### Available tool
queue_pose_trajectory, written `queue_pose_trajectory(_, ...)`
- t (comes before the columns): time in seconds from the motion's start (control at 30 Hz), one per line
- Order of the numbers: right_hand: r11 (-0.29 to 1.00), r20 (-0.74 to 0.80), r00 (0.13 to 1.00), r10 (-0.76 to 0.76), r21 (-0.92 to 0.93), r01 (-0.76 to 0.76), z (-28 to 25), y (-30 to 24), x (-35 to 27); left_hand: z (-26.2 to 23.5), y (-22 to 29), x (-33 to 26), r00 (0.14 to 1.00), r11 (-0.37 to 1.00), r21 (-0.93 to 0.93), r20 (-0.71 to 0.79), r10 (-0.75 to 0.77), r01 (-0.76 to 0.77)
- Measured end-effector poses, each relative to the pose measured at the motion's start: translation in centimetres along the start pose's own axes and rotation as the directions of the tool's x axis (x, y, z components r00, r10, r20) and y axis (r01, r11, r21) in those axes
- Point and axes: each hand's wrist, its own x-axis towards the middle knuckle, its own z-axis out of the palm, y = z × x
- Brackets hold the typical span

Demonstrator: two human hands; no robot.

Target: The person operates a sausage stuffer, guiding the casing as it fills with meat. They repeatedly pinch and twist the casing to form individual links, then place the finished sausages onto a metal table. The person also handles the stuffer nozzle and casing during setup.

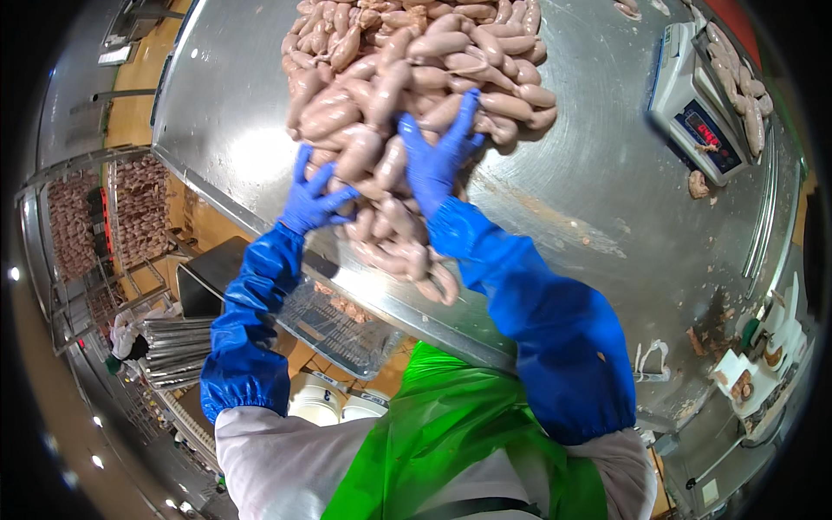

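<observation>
A big heap of pale pink linked sausages (433, 52) lies on the steel table (555, 191), and a narrower tail of links runs down to its near edge. At the left side of that tail is my left hand (314, 198) in a blue glove, its fingers spread against the links. My right hand (436, 160), also gloved in blue, rests on the right part of the heap with its fingers stretched apart. Some fingertips are partly hidden among the sausages. Neither hand is closed around a link.
A digital scale (706, 130) bearing sausages stands at the right. Below the near edge are a grey plastic crate (334, 334) and white buckets (316, 399). Racks hung with sausages (141, 208) stand at the left. Thin metal rods (763, 217) lie along the right edge.
</observation>
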Motion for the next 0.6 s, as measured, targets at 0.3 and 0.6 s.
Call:
queue_pose_trajectory(0.3, 0.955, 0.634, 0.774, -0.005, 0.232, -0.185, 6.9, -2.5, 2.3, -5.2, -9.8, -0.4, 0.937, 0.937, 0.244, 0.181, -0.298, 0.251)
queue_pose_trajectory(0.6, 0.967, 0.711, 0.699, 0.072, 0.123, -0.224, -32.9, 5.1, -4.8, -0.2, 19.2, 0.9, 0.729, 0.762, -0.176, -0.222, -0.647, 0.623)
